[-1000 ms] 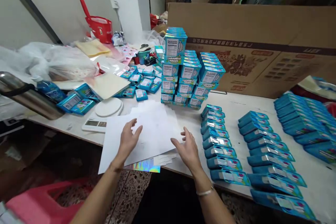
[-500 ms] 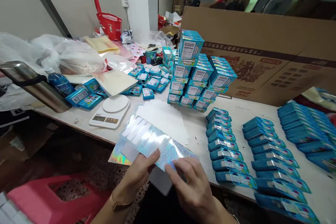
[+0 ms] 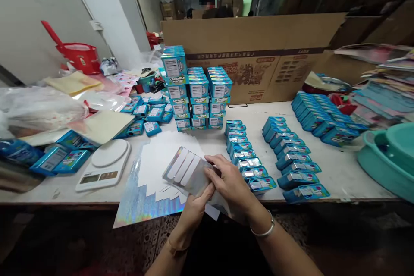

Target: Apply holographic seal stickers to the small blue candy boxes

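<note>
A shiny silver sticker sheet (image 3: 196,180) with several pale strips across it is held over the table's front edge. My left hand (image 3: 196,209) grips its lower edge, thumb on top. On the right side, my right hand (image 3: 231,185) closes on the same sheet, fingers bent over it. Fanned white sheets (image 3: 155,151) lie just beyond, on top of a holographic sheet (image 3: 142,207) that overhangs the table edge. To the right, a row of blue boxes (image 3: 244,154) with silvery strips stands nearest my right hand.
A kitchen scale (image 3: 106,161) sits on the left, near loose blue boxes (image 3: 155,114). Stacked blue display cartons (image 3: 176,67) stand before a large cardboard box (image 3: 252,73). More blue boxes (image 3: 296,151) and a turquoise basin (image 3: 381,164) are on the right.
The view has swung right, bringing the basin into sight. The sheet in my hands is turned, its pale strips now nearer my hands, and my right hand has shifted its hold.
</note>
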The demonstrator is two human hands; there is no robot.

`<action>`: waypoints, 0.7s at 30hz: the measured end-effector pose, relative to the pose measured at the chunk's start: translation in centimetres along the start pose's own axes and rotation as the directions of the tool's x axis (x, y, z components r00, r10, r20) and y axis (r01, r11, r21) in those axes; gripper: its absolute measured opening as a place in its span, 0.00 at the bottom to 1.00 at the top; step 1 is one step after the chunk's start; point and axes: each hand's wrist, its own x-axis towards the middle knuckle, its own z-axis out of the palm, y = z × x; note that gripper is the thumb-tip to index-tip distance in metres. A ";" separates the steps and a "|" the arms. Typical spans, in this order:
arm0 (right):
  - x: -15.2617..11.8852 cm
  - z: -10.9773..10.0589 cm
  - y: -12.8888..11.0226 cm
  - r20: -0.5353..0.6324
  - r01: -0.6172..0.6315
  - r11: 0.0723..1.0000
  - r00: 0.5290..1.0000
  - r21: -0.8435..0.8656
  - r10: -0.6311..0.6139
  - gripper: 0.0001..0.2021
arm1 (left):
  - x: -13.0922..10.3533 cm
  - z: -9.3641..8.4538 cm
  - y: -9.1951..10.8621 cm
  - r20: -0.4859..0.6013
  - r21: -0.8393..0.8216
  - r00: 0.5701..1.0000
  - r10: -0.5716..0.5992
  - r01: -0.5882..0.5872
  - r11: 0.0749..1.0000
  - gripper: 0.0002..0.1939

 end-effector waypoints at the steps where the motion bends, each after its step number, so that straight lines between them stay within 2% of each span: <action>1: 0.2 0.0 0.3 -0.008 -0.014 1.000 1.000 0.025 0.014 0.14 | 0.4 0.5 0.1 -0.022 -0.066 1.000 0.016 -0.018 0.998 0.27; 4: 0.3 0.0 1.1 -0.059 0.000 0.999 0.998 0.044 0.002 0.13 | 1.4 1.4 1.0 -0.178 -0.227 0.983 0.034 -0.074 0.971 0.31; 6: 0.4 -0.1 1.4 -0.073 0.023 0.998 0.997 0.052 -0.019 0.14 | 2.1 1.7 1.4 -0.241 -0.237 0.970 0.028 -0.087 0.968 0.30; 8: 0.6 -0.1 1.7 -0.074 0.036 0.996 0.997 0.081 -0.030 0.15 | 2.7 1.9 1.3 -0.220 -0.190 0.973 0.066 -0.110 0.976 0.27; 12: 1.4 0.1 2.4 -0.093 0.020 0.992 0.996 0.128 -0.008 0.17 | 4.0 1.9 0.8 -0.080 -0.091 0.988 0.130 -0.138 0.986 0.24; 14: 1.7 0.3 2.8 -0.106 0.000 0.991 0.994 0.131 0.014 0.17 | 4.7 1.5 1.2 -0.055 -0.126 0.996 0.074 -0.080 0.989 0.27; 18: 1.8 0.9 3.4 -0.101 -0.015 0.992 0.995 0.124 0.028 0.16 | 6.0 0.6 2.5 -0.060 -0.270 0.989 -0.132 0.111 0.956 0.31; 21: 1.5 1.3 3.4 -0.121 -0.013 0.989 0.992 0.146 0.031 0.16 | 6.2 0.6 2.6 -0.108 -0.267 0.989 -0.097 0.065 0.962 0.28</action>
